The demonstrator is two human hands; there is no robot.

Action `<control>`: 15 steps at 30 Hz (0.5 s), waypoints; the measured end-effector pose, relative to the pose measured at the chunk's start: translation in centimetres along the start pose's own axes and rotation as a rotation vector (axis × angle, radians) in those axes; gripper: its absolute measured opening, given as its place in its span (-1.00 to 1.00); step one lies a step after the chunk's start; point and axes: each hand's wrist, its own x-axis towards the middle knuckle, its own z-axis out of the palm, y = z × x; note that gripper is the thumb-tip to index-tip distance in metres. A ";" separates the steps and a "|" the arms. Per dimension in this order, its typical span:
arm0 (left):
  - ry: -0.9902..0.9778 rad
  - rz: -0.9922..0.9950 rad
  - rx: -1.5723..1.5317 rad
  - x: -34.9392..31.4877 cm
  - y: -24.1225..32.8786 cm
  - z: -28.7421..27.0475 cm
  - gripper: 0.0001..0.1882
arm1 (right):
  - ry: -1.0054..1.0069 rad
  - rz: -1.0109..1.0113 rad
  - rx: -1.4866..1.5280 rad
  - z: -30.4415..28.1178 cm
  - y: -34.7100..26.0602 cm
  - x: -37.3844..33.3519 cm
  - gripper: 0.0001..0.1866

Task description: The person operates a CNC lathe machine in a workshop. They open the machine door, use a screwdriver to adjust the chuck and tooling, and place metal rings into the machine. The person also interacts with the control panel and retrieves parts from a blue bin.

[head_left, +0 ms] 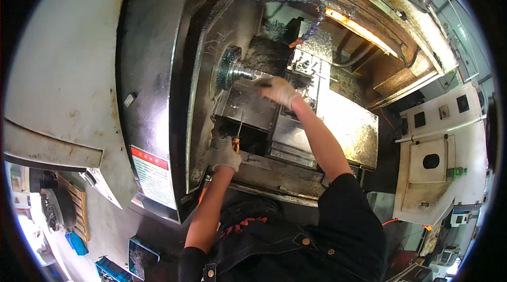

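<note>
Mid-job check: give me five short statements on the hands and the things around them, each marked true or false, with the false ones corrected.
1. The left hand holds a tool with an orange handle. True.
2. Both hands are ungloved. False: both wear pale gloves.
3. The chuck lies to the left of the right hand. True.
4. The tool's thin shaft points back toward the person. False: the shaft points away.
5. An orange nozzle tips a segmented hose. True.
</note>
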 end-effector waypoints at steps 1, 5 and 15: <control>-0.059 -0.018 0.020 0.1 0.5 -0.6 -0.62 | 0.009 0.024 0.003 0.1 0.0 -1.2 -0.49; -0.104 0.289 -0.121 0.5 -0.3 -0.4 -0.56 | 0.104 -0.005 0.140 1.5 1.2 -4.6 -0.54; -0.220 0.125 -0.216 6.8 8.4 -3.3 -0.59 | 0.042 0.086 0.760 9.2 1.9 -15.6 -0.65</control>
